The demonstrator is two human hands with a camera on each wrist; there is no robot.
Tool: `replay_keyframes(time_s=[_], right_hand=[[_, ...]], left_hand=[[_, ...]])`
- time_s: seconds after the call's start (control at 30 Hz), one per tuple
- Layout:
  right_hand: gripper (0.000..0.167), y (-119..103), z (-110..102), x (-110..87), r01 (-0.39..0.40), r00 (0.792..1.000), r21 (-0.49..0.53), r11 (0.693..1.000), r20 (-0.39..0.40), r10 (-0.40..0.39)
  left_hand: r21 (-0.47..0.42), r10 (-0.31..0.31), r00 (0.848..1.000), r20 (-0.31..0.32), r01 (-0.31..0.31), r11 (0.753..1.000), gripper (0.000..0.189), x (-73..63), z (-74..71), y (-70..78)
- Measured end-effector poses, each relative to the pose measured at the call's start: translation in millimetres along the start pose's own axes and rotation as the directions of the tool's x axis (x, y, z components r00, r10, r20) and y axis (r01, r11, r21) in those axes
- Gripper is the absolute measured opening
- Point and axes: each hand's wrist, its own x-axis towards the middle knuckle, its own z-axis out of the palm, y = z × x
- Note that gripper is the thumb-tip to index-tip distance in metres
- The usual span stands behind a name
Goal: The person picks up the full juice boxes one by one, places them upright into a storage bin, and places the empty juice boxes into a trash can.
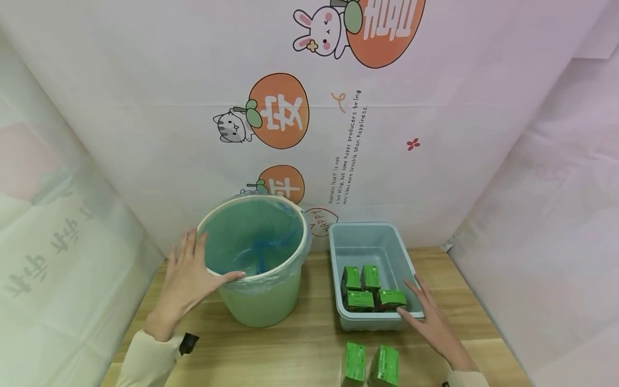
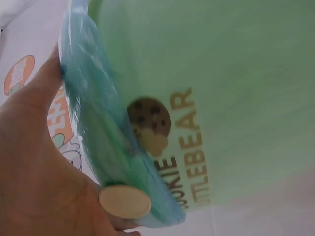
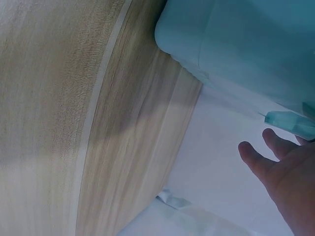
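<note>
A pale green bin (image 1: 261, 309) stands left of centre, lined with a translucent bluish bag (image 1: 290, 269) folded over its rim. My left hand (image 1: 186, 277) lies at the bin's left rim, fingers spread and thumb stretched along the front edge. In the left wrist view that hand (image 2: 39, 162) is against the bag-covered rim, by a beige oval piece (image 2: 125, 201). My right hand (image 1: 435, 322) is at the front right corner of a blue-grey tub (image 1: 367, 236), fingers apart; contact is unclear. Several small green boxes (image 1: 360, 301) sit in the tub's near part.
Two more green boxes, a left one (image 1: 355, 363) and a right one (image 1: 386, 365), stand on the wooden table (image 1: 232, 355) before the tub. A printed white cloth (image 1: 193, 70) hangs behind, with pale sheets at both sides.
</note>
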Motion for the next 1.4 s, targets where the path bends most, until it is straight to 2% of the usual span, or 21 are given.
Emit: replay_keyframes(time_s=[0.4, 0.57, 0.77, 0.83, 1.03, 1.1, 1.17, 1.3, 1.33, 1.4], right_hand=[[0.075, 1, 1, -0.6, 0.023, 1.000, 0.001, 1.000, -0.011, -0.023], [0.079, 0, -3, -7.8, 0.026, 0.997, -0.030, 0.999, -0.067, -0.028], [0.084, -12, -7, -24.0, 0.045, 0.984, 0.018, 0.999, -0.174, -0.042], [0.085, -16, -4, -31.6, 0.057, 0.976, 0.012, 0.998, -0.209, -0.054], [0.088, -30, 10, -61.0, 0.020, 0.962, 0.009, 1.000, -0.272, -0.017], [0.089, -32, 15, -68.5, 0.034, 0.949, 0.026, 0.999, -0.316, -0.024], [0.089, -32, 21, -74.7, 0.073, 0.927, 0.040, 0.996, -0.372, -0.053], [0.089, -29, 33, -84.2, 0.208, 0.875, 0.049, 0.977, -0.456, -0.164], [0.091, -29, 36, -86.4, 0.233, 0.868, 0.045, 0.972, -0.461, -0.186], [0.093, -26, 41, -90.5, 0.274, 0.869, 0.051, 0.960, -0.442, -0.225]], left_hand=[[-0.021, -0.046, 0.994, 0.095, 0.048, 0.999, 0.139, 2.2, -2.4, -3.4], [-0.070, -0.053, 0.991, 0.125, 0.062, 0.996, 0.136, 6.1, 2.6, 0.0], [-0.074, -0.070, 0.985, 0.160, 0.083, 0.994, 0.135, 5.2, 1.5, 0.1], [-0.071, -0.081, 0.982, 0.172, 0.094, 0.993, 0.134, 4.0, -0.3, 0.0], [-0.075, -0.097, 0.977, 0.187, 0.113, 0.991, 0.134, 1.9, -4.0, -0.8], [-0.080, -0.105, 0.976, 0.192, 0.122, 0.989, 0.134, 1.7, -4.2, -1.3], [-0.085, -0.108, 0.975, 0.195, 0.126, 0.988, 0.134, 2.0, -4.0, -0.9], [-0.087, -0.108, 0.975, 0.194, 0.126, 0.988, 0.133, 2.1, -3.4, -1.0], [-0.088, -0.107, 0.975, 0.193, 0.126, 0.988, 0.133, 2.0, -3.3, -1.2], [-0.089, -0.108, 0.975, 0.194, 0.127, 0.988, 0.133, 1.9, -3.2, -1.7]])
